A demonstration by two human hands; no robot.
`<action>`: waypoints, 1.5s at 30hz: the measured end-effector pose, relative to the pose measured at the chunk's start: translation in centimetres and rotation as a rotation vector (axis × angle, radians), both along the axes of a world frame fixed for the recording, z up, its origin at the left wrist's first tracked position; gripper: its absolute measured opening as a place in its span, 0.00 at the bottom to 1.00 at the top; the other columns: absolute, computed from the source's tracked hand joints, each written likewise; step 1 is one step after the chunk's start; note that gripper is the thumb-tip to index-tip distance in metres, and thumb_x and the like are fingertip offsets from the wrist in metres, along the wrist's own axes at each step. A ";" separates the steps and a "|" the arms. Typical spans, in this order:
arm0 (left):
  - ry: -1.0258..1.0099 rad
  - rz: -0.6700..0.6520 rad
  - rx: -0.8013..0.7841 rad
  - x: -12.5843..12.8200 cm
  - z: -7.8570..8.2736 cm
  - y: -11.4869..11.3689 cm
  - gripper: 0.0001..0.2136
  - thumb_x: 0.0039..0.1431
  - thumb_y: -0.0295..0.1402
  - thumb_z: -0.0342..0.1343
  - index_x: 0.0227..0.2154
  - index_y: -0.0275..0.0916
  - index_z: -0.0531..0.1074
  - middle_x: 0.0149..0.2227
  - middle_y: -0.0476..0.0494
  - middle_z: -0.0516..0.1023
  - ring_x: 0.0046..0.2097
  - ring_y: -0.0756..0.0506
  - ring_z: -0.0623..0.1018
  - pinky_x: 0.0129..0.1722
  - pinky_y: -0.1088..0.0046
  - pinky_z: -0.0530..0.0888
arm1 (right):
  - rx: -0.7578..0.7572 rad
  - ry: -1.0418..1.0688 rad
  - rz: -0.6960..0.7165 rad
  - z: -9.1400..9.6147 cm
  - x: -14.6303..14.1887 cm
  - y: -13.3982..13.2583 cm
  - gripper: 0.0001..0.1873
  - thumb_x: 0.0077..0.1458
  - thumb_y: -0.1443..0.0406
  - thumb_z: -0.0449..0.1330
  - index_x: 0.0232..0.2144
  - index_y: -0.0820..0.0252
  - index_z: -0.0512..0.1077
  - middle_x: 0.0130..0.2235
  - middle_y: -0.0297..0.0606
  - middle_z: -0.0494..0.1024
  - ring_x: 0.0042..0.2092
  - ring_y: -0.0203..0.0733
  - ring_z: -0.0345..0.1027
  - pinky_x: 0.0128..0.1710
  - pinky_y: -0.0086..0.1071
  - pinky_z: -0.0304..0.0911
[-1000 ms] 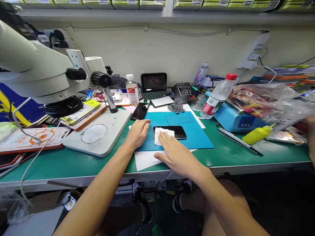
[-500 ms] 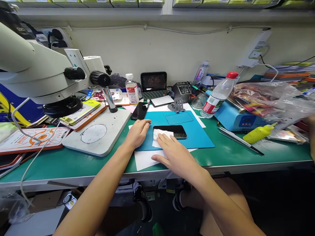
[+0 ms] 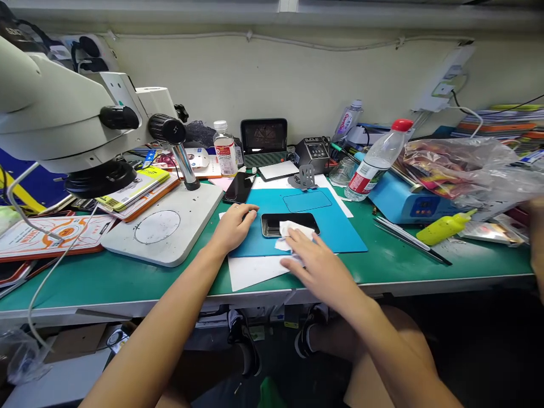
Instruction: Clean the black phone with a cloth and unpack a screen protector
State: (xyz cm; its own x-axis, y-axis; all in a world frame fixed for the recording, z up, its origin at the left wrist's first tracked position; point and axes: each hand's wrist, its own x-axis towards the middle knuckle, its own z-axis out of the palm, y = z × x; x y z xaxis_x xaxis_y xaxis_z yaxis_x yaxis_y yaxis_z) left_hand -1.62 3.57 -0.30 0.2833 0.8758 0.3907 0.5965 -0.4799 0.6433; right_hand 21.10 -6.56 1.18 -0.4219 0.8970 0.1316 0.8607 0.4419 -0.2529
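A smartphone [image 3: 271, 225] with a dark screen lies flat on a blue mat [image 3: 346, 235]. My right hand [image 3: 321, 263] presses a crumpled white tissue [image 3: 289, 228] onto the phone's right half, fingers stretched over it. Part of the screen is hidden under the tissue and fingers. My left hand [image 3: 235, 228] rests at the mat's left edge, left of the phone, fingers loosely extended with nothing in them. White paper [image 3: 250, 272] sticks out below the mat. Behind my left hand lies a second dark phone [image 3: 238, 188].
A microscope [image 3: 63, 124] overhangs the left side above its pale base [image 3: 193, 218]. Beyond the mat stand a metal holder [image 3: 304, 178] and a black device [image 3: 312, 156]. To the right are a red-capped bottle [image 3: 374, 170], tweezers [image 3: 412, 241] and a yellow squeeze bottle [image 3: 444, 228].
My right hand has slid the tissue rightward across the phone, uncovering the screen's left part. My left hand stays at the mat's edge. The whole view has tilted slightly downward.
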 end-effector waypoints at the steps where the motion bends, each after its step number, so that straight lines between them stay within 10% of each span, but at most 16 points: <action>1: -0.008 0.006 -0.013 0.0 0.0 0.0 0.14 0.67 0.35 0.46 0.45 0.41 0.76 0.47 0.45 0.81 0.50 0.42 0.75 0.52 0.64 0.71 | -0.017 0.011 -0.020 0.1 1.0 0.1 0.34 0.67 0.48 0.44 0.63 0.64 0.64 0.67 0.47 0.61 0.69 0.51 0.52 0.68 0.55 0.45; 11: -0.009 0.014 -0.024 0.1 0.2 0.0 0.13 0.67 0.35 0.47 0.42 0.41 0.77 0.46 0.45 0.81 0.49 0.42 0.75 0.50 0.64 0.71 | -0.033 -0.042 -0.139 0.0 3.0 1.6 0.42 0.65 0.42 0.40 0.67 0.68 0.57 0.68 0.52 0.58 0.70 0.55 0.49 0.67 0.55 0.48; 22: -0.239 0.062 -0.111 -0.1 -0.2 0.2 0.14 0.65 0.38 0.47 0.40 0.41 0.77 0.44 0.45 0.81 0.48 0.42 0.77 0.53 0.63 0.69 | 0.012 -0.030 0.042 0.0 -6.0 3.2 0.55 0.59 0.37 0.43 0.67 0.81 0.52 0.70 0.62 0.50 0.71 0.59 0.41 0.69 0.48 0.43; 31: -0.179 0.083 -0.104 0.0 0.3 0.3 0.13 0.65 0.37 0.47 0.40 0.43 0.78 0.44 0.46 0.82 0.47 0.42 0.76 0.50 0.64 0.70 | -0.040 -0.122 -0.159 -0.1 3.0 2.0 0.49 0.63 0.40 0.36 0.68 0.75 0.52 0.71 0.55 0.50 0.72 0.54 0.41 0.69 0.50 0.43; 40: -0.211 0.081 -0.108 -0.3 0.0 0.1 0.14 0.63 0.39 0.47 0.39 0.41 0.77 0.43 0.44 0.82 0.47 0.41 0.77 0.51 0.64 0.70 | -0.026 -0.082 -0.107 0.5 -6.0 4.7 0.55 0.60 0.37 0.42 0.66 0.85 0.51 0.69 0.67 0.48 0.71 0.62 0.39 0.69 0.48 0.40; 45: -0.192 0.083 -0.107 -0.3 -0.1 0.2 0.15 0.63 0.40 0.48 0.39 0.42 0.79 0.44 0.45 0.82 0.47 0.41 0.77 0.51 0.64 0.71 | -0.026 -0.069 0.002 0.7 -1.5 2.3 0.50 0.60 0.38 0.43 0.66 0.76 0.56 0.68 0.62 0.56 0.70 0.61 0.47 0.67 0.52 0.47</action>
State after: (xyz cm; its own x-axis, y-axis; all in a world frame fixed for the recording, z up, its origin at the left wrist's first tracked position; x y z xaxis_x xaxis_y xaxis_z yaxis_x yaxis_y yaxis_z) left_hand -1.87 3.77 -0.37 0.1382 0.9323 0.3341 0.4931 -0.3573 0.7932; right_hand 19.58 -4.22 1.85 -0.4306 0.8991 0.0791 0.8758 0.4374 -0.2042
